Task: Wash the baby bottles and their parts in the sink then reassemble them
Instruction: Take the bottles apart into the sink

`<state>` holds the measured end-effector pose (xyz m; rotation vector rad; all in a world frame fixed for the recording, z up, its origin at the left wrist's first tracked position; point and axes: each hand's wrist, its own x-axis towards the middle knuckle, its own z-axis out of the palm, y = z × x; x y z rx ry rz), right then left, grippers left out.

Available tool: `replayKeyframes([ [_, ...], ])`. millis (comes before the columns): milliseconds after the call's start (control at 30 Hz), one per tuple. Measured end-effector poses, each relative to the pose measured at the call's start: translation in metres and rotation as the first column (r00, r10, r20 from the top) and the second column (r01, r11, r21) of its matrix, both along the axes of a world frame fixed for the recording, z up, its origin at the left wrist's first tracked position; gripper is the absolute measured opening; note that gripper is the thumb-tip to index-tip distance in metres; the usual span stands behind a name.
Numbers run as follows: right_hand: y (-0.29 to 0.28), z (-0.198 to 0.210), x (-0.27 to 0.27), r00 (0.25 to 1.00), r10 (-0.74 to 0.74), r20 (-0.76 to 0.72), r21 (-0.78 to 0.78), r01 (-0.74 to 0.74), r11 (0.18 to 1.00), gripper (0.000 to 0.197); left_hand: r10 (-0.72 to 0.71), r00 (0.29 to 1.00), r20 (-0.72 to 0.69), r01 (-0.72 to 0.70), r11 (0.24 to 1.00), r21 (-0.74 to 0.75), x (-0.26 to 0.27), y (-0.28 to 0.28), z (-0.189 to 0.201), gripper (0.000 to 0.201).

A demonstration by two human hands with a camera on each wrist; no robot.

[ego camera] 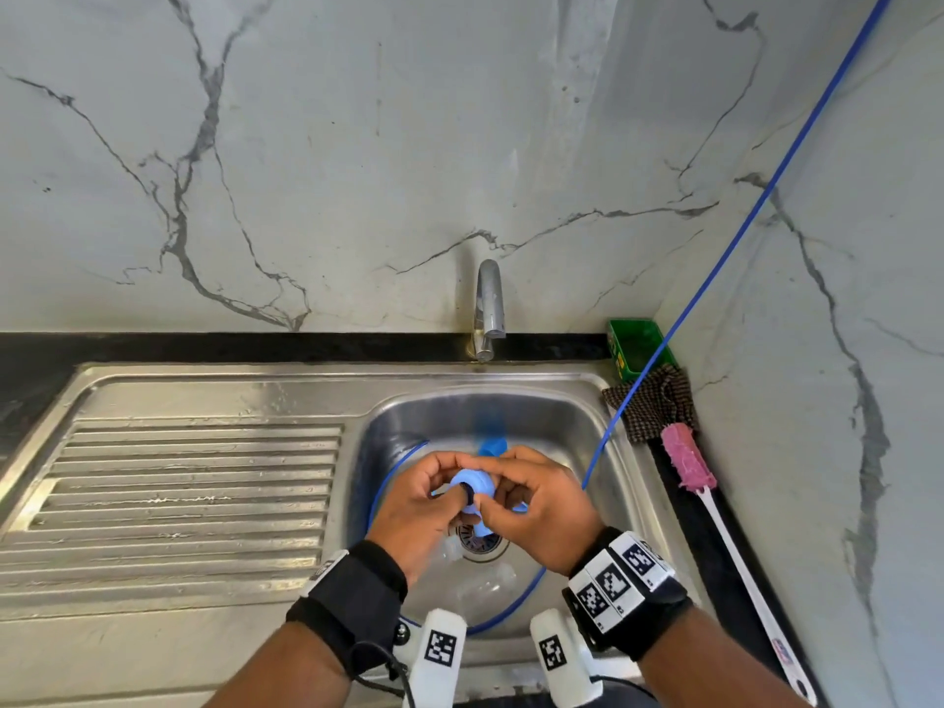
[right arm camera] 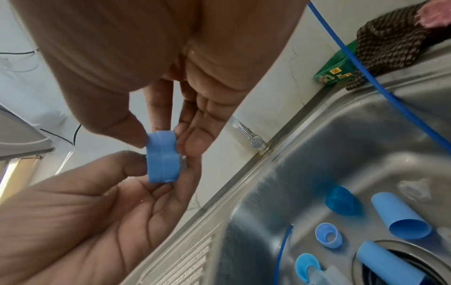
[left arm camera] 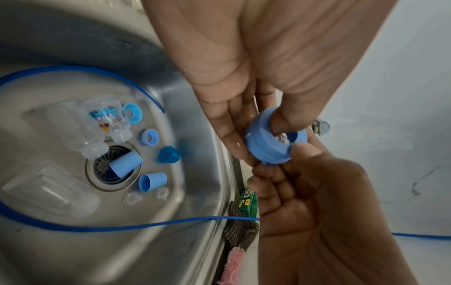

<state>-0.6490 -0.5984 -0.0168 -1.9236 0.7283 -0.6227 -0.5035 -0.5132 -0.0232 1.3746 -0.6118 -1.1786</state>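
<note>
Over the sink basin (ego camera: pixel 603 442), at about 12 o'clock from the drain (left arm camera: pixel 113 166), both hands hold one blue screw ring (left arm camera: pixel 275 143) clear of the clutter below — probably so it can be rubbed all round without knocking the other parts. The left hand (ego camera: pixel 421 495) pinches the ring, its thumb pushed into the central hole in the left wrist view, likely to scrub or check the inside; the right hand (ego camera: pixel 536 503) grips the rim from the other side, thumb and fingers curled against the edge, steadying it. Down in the basin lie the remaining pieces: clear bottles (left arm camera: pixel 102 125) at 10 o'clock of the drain, a pale blue cap (left arm camera: pixel 125 164) lying across the drain, a second cap (left arm camera: pixel 152 182) at 4 o'clock, and smaller rings (left arm camera: pixel 150 137) at 1 o'clock. A blue tube (left arm camera: pixel 146 223) loops round the bowl. Whether the tap (ego camera: pixel 488 309) runs cannot be told — no stream shows. In the head view the hands cover most of the parts, and the clear teats are faint against the steel. A pink brush (ego camera: pixel 687 462) lies at 3 o'clock on the counter.
</note>
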Motion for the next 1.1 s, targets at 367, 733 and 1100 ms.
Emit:
replayKeyframes([
  [367,0.018,-0.004,0.023,0.989,-0.118,-0.092,0.034,0.121,0.992,0.041,-0.187,0.946,-0.265,0.176,0.982,-0.067,0.025,0.031,0.017,0.025],
  [733,0.055,0.003,0.046,0.979,-0.196,-0.058,0.052,0.199,0.979,0.041,-0.125,0.91,-0.396,0.167,0.983,0.073,0.064,0.05,0.006,0.036],
  [1100,0.033,-0.001,0.015,0.965,-0.261,-0.015,0.038,0.261,0.965,0.044,-0.134,0.954,-0.268,0.17,0.979,0.116,0.055,0.031,-0.019,0.049],
])
